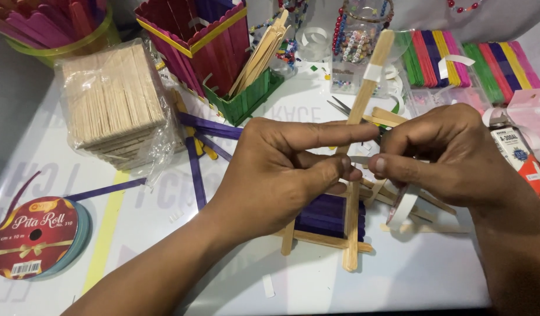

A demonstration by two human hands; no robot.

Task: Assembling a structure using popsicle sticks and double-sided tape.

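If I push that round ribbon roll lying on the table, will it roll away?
Probably not: the ribbon roll lies flat on its side on the table, so it would likely slide. Stood on edge, its round shape could roll. Looks light, being a thin disc of ribbon.

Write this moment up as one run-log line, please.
left hand: pinching small white strip, touching upright plain craft stick | right hand: pinching same strip | below: purple stick panel | table: wrapped stick bundle, ribbon roll
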